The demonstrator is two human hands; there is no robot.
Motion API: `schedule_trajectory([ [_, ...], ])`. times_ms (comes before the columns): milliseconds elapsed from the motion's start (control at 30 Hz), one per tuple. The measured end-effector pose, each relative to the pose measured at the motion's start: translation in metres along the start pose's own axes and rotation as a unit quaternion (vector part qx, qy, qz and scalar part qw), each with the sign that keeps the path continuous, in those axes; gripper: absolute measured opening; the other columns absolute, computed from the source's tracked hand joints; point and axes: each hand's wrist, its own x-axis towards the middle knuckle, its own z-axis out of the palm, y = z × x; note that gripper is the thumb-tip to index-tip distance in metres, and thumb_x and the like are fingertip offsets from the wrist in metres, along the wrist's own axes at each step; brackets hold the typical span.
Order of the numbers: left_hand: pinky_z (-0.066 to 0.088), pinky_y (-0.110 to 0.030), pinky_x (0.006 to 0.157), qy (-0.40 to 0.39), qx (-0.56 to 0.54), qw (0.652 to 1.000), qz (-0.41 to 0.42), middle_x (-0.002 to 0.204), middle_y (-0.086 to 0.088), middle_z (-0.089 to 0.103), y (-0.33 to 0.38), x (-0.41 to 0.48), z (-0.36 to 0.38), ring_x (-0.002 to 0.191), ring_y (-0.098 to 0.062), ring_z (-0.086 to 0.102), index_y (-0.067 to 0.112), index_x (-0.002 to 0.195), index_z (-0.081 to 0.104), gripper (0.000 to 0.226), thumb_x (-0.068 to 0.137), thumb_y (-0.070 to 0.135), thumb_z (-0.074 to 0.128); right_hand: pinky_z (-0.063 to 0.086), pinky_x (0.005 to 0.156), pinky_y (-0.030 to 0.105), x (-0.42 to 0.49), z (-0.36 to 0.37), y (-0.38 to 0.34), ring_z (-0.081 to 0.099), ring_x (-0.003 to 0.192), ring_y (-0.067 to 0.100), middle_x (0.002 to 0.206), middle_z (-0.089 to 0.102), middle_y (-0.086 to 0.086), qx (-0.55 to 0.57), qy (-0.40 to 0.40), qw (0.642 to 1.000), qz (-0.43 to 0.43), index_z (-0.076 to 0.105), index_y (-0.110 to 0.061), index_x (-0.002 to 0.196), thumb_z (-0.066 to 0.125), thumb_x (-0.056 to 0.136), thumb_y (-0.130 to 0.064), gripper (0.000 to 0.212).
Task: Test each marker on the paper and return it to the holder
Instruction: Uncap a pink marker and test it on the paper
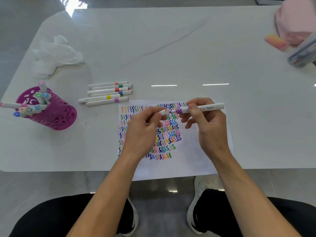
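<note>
My right hand (203, 124) grips a white marker (203, 107) with a purple band, its purple tip pointing left over the paper (196, 151). My left hand (145, 127) pinches the marker's white cap (163, 112), just off the tip. The paper is covered with rows of coloured squiggles. Several capped markers (107, 93) lie side by side on the table left of the paper. A purple perforated holder (53, 115) at the left holds several more markers.
A crumpled white tissue (56, 55) lies at the back left of the white table (171, 48). A pink pouch (297, 23), an orange-pink eraser (276, 41) and a clear pencil case (304, 53) sit at the far right. My knees and shoes show below the table's edge.
</note>
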Motion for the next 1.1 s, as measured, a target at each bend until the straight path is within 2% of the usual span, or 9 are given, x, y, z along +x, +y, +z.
schedule_trajectory([
  [67, 0.051, -0.011, 0.067, -0.007, -0.015, 1.000, -0.008, 0.091, 0.025, 0.072, 0.000, 0.000, 0.000, 0.084, 0.000, 0.068, 0.036, 0.112, 0.069, 0.018, 0.104, 0.031, 0.054, 0.058, 0.063, 0.028, 0.000, 0.000, -0.001, 0.075, 0.081, 0.027, 0.090, 0.079, 0.005, 0.003, 0.001, 1.000, -0.002, 0.065, -0.020, 0.100, 0.059, 0.100, -0.027, 0.010],
  [267, 0.051, -0.009, 0.067, -0.030, -0.033, 0.999, 0.002, 0.090, 0.026, 0.072, 0.006, -0.003, -0.001, 0.084, -0.001, 0.068, 0.049, 0.099, 0.064, 0.019, 0.102, 0.033, 0.056, 0.058, 0.062, 0.028, 0.003, 0.001, -0.002, 0.075, 0.081, 0.026, 0.090, 0.079, 0.004, -0.001, -0.004, 1.000, -0.002, 0.064, -0.020, 0.098, 0.060, 0.098, -0.028, 0.009],
  [400, 0.052, -0.008, 0.070, -0.042, -0.023, 0.999, 0.015, 0.090, 0.027, 0.071, 0.007, -0.004, 0.001, 0.085, 0.001, 0.067, 0.046, 0.107, 0.064, 0.020, 0.102, 0.029, 0.055, 0.057, 0.063, 0.026, 0.002, 0.002, 0.001, 0.075, 0.079, 0.022, 0.089, 0.079, 0.002, -0.020, -0.011, 1.000, 0.004, 0.064, -0.020, 0.098, 0.060, 0.100, -0.026, 0.007],
  [667, 0.054, -0.010, 0.072, -0.047, -0.016, 0.999, 0.021, 0.087, 0.022, 0.072, 0.005, -0.004, 0.001, 0.083, 0.000, 0.069, 0.039, 0.110, 0.067, 0.019, 0.102, 0.025, 0.056, 0.057, 0.064, 0.022, 0.001, 0.006, 0.005, 0.074, 0.078, 0.017, 0.088, 0.077, 0.003, -0.041, -0.030, 0.999, 0.012, 0.064, -0.018, 0.098, 0.063, 0.103, -0.023, 0.007],
  [833, 0.056, -0.015, 0.068, -0.045, -0.055, 0.997, 0.012, 0.081, 0.013, 0.074, 0.007, -0.006, -0.002, 0.076, -0.007, 0.070, 0.037, 0.103, 0.070, 0.019, 0.099, 0.020, 0.061, 0.062, 0.068, 0.032, 0.001, 0.005, 0.005, 0.076, 0.075, 0.022, 0.085, 0.078, 0.007, -0.024, -0.042, 0.999, 0.007, 0.067, -0.014, 0.096, 0.064, 0.103, -0.020, 0.010],
  [933, 0.056, -0.017, 0.066, -0.039, -0.076, 0.996, 0.010, 0.079, 0.007, 0.074, 0.008, -0.008, -0.002, 0.071, -0.009, 0.070, 0.026, 0.106, 0.074, 0.017, 0.098, 0.016, 0.063, 0.064, 0.072, 0.040, 0.003, 0.001, 0.003, 0.076, 0.076, 0.027, 0.087, 0.078, 0.011, -0.004, -0.057, 0.998, 0.013, 0.066, -0.014, 0.095, 0.063, 0.103, -0.018, 0.009],
  [1000, 0.056, -0.017, 0.066, -0.033, -0.077, 0.996, 0.010, 0.078, 0.007, 0.075, 0.009, -0.009, -0.001, 0.070, -0.009, 0.070, 0.025, 0.106, 0.074, 0.017, 0.098, 0.015, 0.063, 0.064, 0.074, 0.045, 0.004, 0.000, 0.004, 0.076, 0.077, 0.030, 0.089, 0.078, 0.013, 0.002, -0.064, 0.998, 0.019, 0.066, -0.012, 0.096, 0.063, 0.103, -0.018, 0.010],
  [1100, 0.056, -0.016, 0.065, -0.025, -0.081, 0.996, 0.009, 0.078, 0.007, 0.074, 0.009, -0.011, -0.001, 0.069, -0.009, 0.069, 0.029, 0.103, 0.073, 0.018, 0.098, 0.015, 0.064, 0.064, 0.073, 0.045, 0.003, 0.000, 0.005, 0.076, 0.077, 0.031, 0.089, 0.078, 0.013, 0.017, -0.075, 0.997, 0.024, 0.067, -0.012, 0.096, 0.063, 0.103, -0.019, 0.010],
])
